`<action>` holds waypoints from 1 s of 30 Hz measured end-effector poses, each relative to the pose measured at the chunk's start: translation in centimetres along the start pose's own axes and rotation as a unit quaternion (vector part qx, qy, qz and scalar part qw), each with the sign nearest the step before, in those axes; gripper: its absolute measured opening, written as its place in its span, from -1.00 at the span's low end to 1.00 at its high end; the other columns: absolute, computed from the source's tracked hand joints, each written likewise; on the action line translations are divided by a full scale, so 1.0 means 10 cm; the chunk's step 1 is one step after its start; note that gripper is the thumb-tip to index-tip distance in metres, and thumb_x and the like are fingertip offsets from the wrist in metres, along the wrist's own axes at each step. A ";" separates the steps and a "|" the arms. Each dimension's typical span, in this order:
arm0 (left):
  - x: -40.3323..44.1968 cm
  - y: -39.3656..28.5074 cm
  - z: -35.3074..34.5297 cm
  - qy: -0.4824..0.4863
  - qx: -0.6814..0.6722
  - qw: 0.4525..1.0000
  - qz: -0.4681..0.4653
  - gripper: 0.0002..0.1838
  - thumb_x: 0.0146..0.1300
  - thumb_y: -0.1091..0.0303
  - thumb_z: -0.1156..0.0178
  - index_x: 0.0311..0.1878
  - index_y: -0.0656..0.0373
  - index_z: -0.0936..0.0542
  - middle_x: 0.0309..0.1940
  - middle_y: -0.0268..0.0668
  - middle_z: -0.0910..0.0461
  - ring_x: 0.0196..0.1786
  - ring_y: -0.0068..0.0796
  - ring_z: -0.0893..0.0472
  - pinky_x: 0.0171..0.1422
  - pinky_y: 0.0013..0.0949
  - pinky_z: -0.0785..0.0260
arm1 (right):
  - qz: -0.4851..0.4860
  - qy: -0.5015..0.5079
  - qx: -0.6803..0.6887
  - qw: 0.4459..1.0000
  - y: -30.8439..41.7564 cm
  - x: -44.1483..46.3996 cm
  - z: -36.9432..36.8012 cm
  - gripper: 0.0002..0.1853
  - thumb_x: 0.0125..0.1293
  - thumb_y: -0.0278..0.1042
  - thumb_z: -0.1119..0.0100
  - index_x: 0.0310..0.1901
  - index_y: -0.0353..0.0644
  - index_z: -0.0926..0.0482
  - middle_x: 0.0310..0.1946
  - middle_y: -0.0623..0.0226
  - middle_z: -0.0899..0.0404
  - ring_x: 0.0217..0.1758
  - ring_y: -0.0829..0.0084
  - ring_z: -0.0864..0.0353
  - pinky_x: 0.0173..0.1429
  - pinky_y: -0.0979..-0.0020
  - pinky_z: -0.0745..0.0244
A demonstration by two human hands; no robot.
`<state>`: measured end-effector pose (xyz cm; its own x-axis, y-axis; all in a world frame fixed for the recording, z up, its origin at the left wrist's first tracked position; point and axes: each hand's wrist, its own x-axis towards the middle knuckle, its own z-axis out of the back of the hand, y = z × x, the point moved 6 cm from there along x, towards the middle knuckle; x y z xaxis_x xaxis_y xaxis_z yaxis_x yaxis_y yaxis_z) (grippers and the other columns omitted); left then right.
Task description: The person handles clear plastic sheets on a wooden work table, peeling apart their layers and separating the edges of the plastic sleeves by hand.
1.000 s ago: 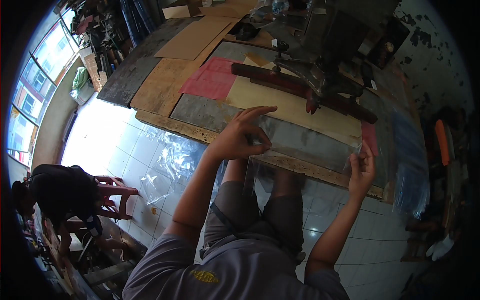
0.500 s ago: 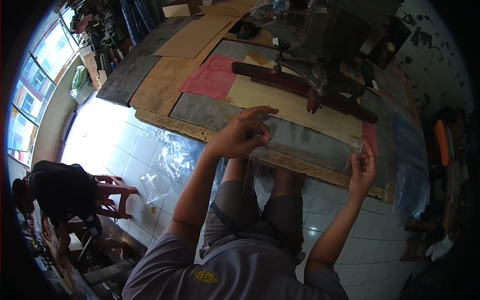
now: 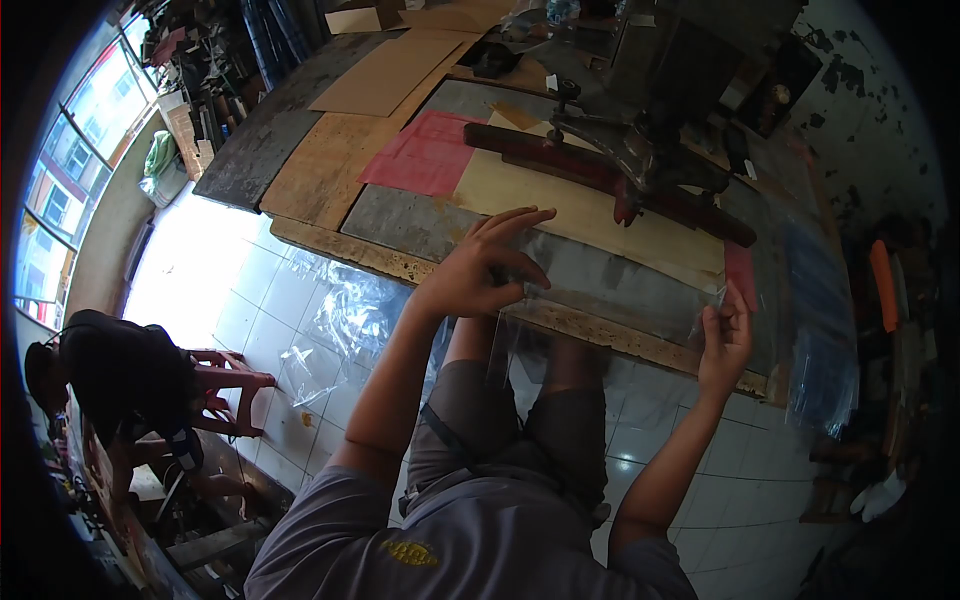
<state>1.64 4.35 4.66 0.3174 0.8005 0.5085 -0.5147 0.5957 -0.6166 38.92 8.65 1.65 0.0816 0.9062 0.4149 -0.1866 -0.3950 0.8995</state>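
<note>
A clear plastic sheet (image 3: pixel 600 292), hard to make out, spans the front of the grey work plate (image 3: pixel 395 222) and hangs over its edge. At the sheet's left end is my left hand (image 3: pixel 485 265), its thumb and index finger apart and the other fingers stretched out. My right hand (image 3: pixel 726 335) pinches the sheet's right end near the plate's front right. Behind both hands, a dark red bar (image 3: pixel 570 170) of the machine lies over a cream strip (image 3: pixel 530 200) with a pink sheet (image 3: pixel 420 155) at its left.
Brown cardboard (image 3: pixel 390 75) lies at the table's back left. More clear plastic (image 3: pixel 350 310) is on the tiled floor. At the far left a person (image 3: pixel 120 370) bends forward beside a red stool (image 3: pixel 235 390). Blue-tinted plastic (image 3: pixel 820 340) hangs at the right edge.
My left thumb and index finger have moved apart, with the thumb drawn back to the left. My right hand has stayed in place. The person at the left has shifted slightly.
</note>
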 end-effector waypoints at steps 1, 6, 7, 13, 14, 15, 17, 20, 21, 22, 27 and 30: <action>0.00 0.00 0.00 -0.002 0.005 1.000 0.000 -0.68 -0.20 0.38 -0.24 -0.29 0.09 -0.82 0.52 -0.11 -0.41 0.62 -0.03 -0.26 0.66 0.08 -0.05 | -0.002 -0.001 -0.004 1.000 0.01 0.00 0.00 -0.50 0.44 -0.40 -0.37 0.37 -0.25 -0.52 -0.24 0.55 -0.49 -0.16 0.70 -0.55 0.02 0.60 -0.41; -0.01 0.03 -0.01 -0.003 0.017 1.000 0.014 -0.80 -0.21 0.38 -0.31 -0.41 0.11 -0.77 0.46 -0.14 -0.48 0.57 -0.05 -0.33 0.61 0.04 -0.14 | 0.002 0.011 -0.030 0.999 -0.03 0.00 0.02 -0.47 0.47 -0.42 -0.33 0.42 -0.27 -0.46 -0.21 0.53 -0.51 -0.14 0.68 -0.54 0.00 0.58 -0.48; -0.01 0.03 -0.01 -0.004 0.021 1.000 0.015 -0.81 -0.21 0.38 -0.32 -0.42 0.11 -0.76 0.45 -0.15 -0.49 0.56 -0.05 -0.35 0.61 0.03 -0.16 | 0.003 0.011 -0.028 1.000 -0.03 0.00 0.02 -0.47 0.47 -0.42 -0.33 0.42 -0.27 -0.46 -0.20 0.53 -0.51 -0.14 0.69 -0.53 0.01 0.58 -0.48; 0.00 0.04 -0.02 -0.005 0.025 1.000 0.015 -0.83 -0.20 0.38 -0.37 -0.43 0.11 -0.75 0.42 -0.18 -0.52 0.54 -0.05 -0.38 0.57 -0.01 -0.22 | -0.005 -0.005 -0.004 1.000 -0.01 0.00 0.00 -0.48 0.43 -0.35 -0.40 0.37 -0.24 -0.52 -0.25 0.56 -0.49 -0.16 0.70 -0.53 0.01 0.60 -0.42; 0.00 0.04 -0.02 -0.004 0.028 1.000 0.013 -0.84 -0.19 0.38 -0.37 -0.43 0.11 -0.75 0.42 -0.19 -0.52 0.54 -0.04 -0.38 0.57 -0.01 -0.23 | -0.005 -0.005 -0.001 1.000 0.00 0.00 0.00 -0.48 0.43 -0.35 -0.40 0.37 -0.24 -0.52 -0.25 0.56 -0.49 -0.17 0.71 -0.54 0.01 0.60 -0.42; 0.00 0.04 -0.03 0.000 0.029 0.999 0.015 -0.84 -0.18 0.38 -0.37 -0.43 0.11 -0.75 0.42 -0.19 -0.52 0.54 -0.04 -0.38 0.57 -0.01 -0.22 | -0.004 -0.003 -0.003 1.000 -0.01 0.00 0.00 -0.48 0.43 -0.35 -0.40 0.37 -0.24 -0.52 -0.25 0.57 -0.49 -0.17 0.71 -0.54 0.01 0.60 -0.42; 0.01 0.04 -0.03 0.009 0.031 0.999 0.017 -0.86 -0.16 0.39 -0.36 -0.43 0.12 -0.75 0.42 -0.20 -0.52 0.55 -0.05 -0.37 0.57 -0.02 -0.22 | -0.001 -0.001 -0.007 1.000 -0.01 0.00 0.01 -0.48 0.43 -0.35 -0.40 0.37 -0.25 -0.53 -0.26 0.57 -0.49 -0.17 0.70 -0.54 0.02 0.60 -0.42; 0.01 0.04 -0.03 0.014 0.031 0.999 0.020 -0.87 -0.10 0.38 -0.37 -0.41 0.12 -0.75 0.45 -0.19 -0.49 0.57 -0.04 -0.33 0.58 -0.01 -0.20 | -0.002 0.003 -0.007 1.000 -0.01 0.01 0.02 -0.49 0.43 -0.35 -0.39 0.36 -0.25 -0.53 -0.27 0.57 -0.49 -0.17 0.70 -0.55 0.02 0.60 -0.42; 0.00 0.03 -0.02 0.013 0.035 0.999 0.022 -0.89 -0.05 0.37 -0.38 -0.39 0.13 -0.75 0.45 -0.19 -0.48 0.58 -0.04 -0.32 0.58 0.00 -0.20 | -0.004 0.004 -0.004 1.000 -0.01 0.01 0.01 -0.49 0.43 -0.35 -0.39 0.36 -0.25 -0.53 -0.27 0.57 -0.49 -0.17 0.70 -0.55 0.02 0.60 -0.42; -0.02 0.02 0.00 0.013 0.038 0.999 0.023 -0.89 0.00 0.37 -0.38 -0.37 0.13 -0.75 0.46 -0.18 -0.47 0.59 -0.04 -0.31 0.58 0.01 -0.20 | -0.007 0.004 -0.001 1.000 0.01 0.01 0.00 -0.49 0.44 -0.35 -0.39 0.36 -0.25 -0.53 -0.27 0.57 -0.49 -0.17 0.70 -0.55 0.02 0.60 -0.42; -0.11 -0.04 -0.02 0.001 0.071 0.997 0.044 -0.88 0.22 0.31 -0.38 -0.30 0.14 -0.73 0.48 -0.14 -0.42 0.61 0.01 -0.27 0.58 0.05 -0.16 | -0.013 0.004 -0.010 1.000 0.01 0.00 0.02 -0.48 0.44 -0.36 -0.38 0.37 -0.25 -0.51 -0.26 0.56 -0.51 -0.17 0.70 -0.55 0.02 0.61 -0.43; -0.15 -0.06 -0.03 0.000 0.089 0.995 0.046 -0.87 0.29 0.31 -0.34 -0.26 0.15 -0.69 0.47 -0.13 -0.42 0.60 0.04 -0.27 0.59 0.07 -0.14 | -0.007 0.010 -0.005 1.000 0.02 0.01 0.01 -0.49 0.45 -0.37 -0.37 0.37 -0.25 -0.51 -0.25 0.55 -0.53 -0.17 0.70 -0.56 0.02 0.61 -0.43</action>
<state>1.77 2.78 4.08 0.2614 0.8514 0.4546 -0.6753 0.4979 -0.5441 38.95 8.66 1.86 0.0652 0.9142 0.3999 -0.1947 -0.3814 0.9037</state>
